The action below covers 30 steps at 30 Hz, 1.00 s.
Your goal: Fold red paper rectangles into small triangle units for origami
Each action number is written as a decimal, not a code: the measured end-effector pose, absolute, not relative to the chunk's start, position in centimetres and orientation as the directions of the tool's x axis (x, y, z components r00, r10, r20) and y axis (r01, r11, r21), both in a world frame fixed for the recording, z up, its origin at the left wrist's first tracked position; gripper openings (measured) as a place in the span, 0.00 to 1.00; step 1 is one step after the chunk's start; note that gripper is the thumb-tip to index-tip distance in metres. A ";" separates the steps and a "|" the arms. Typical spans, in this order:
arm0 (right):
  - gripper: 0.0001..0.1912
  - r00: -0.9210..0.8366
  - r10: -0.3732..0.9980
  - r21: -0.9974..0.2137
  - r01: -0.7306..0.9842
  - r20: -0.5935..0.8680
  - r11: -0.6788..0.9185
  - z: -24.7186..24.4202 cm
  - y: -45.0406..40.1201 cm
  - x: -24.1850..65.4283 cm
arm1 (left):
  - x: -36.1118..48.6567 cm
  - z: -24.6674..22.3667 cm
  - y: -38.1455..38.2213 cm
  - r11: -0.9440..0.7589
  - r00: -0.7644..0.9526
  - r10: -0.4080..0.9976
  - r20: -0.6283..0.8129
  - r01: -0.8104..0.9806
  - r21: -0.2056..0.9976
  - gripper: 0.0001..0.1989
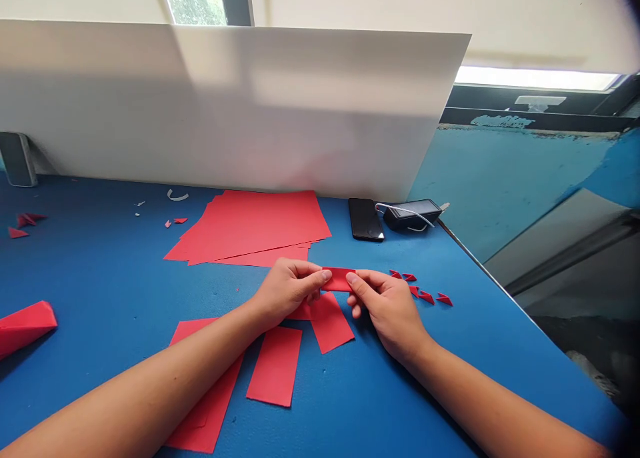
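A small folded strip of red paper [339, 279] is held up above the blue table. My left hand [293, 288] pinches its left end between thumb and fingers, and my right hand [383, 305] pinches its right end. Just below lie cut red rectangles, one [333, 323] partly under the hands and another [275, 367] nearer the front. A larger red sheet [215, 405] lies partly hidden under my left forearm. Small folded red triangles [427, 297] sit to the right of my right hand.
A stack of large red sheets [260, 225] lies on the blue table [125, 271] before a white board [300, 111]. A black phone [365, 219] and a dark device with a cable [413, 214] stand behind. A red folded piece [25, 327] is at the left.
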State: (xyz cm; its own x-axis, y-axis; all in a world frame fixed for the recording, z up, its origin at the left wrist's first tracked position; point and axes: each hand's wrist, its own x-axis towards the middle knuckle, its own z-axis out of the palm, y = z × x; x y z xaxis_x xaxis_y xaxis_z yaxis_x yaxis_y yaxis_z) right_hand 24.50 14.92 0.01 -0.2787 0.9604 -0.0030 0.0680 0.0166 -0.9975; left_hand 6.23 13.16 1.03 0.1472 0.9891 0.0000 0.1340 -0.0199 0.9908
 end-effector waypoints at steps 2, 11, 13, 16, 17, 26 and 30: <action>0.18 -0.280 0.960 -0.998 0.059 -0.001 0.016 0.0 14.9 24.5 | 6.2 1.0 13.2 -0.022 0.148 0.989 0.002 0.134 0.991 0.18; 0.18 -0.282 0.959 -0.999 0.047 -0.016 -0.002 0.6 14.7 24.4 | 6.2 1.1 13.1 -0.015 0.150 0.989 -0.004 0.122 0.992 0.17; 0.18 -0.281 0.960 -0.999 0.049 -0.013 0.001 0.6 14.7 24.4 | 6.2 1.1 13.1 -0.020 0.151 0.989 0.001 0.121 0.992 0.17; 0.18 -0.281 0.960 -0.999 0.046 -0.012 0.001 0.5 14.7 24.3 | 6.2 1.1 13.1 -0.025 0.153 0.988 0.006 0.118 0.993 0.17; 0.18 -0.280 0.960 -0.999 0.042 -0.013 -0.002 0.5 14.7 24.3 | 6.2 1.1 13.1 -0.025 0.152 0.988 0.006 0.118 0.993 0.17; 0.16 -0.288 0.958 -0.999 0.047 -0.012 0.001 0.3 14.7 24.4 | 6.2 0.9 13.0 -0.036 0.147 0.989 0.017 0.129 0.991 0.17; 0.16 -0.288 0.957 -0.999 0.043 -0.015 -0.002 0.3 14.7 24.5 | 6.2 0.9 13.1 -0.035 0.151 0.988 0.016 0.125 0.992 0.17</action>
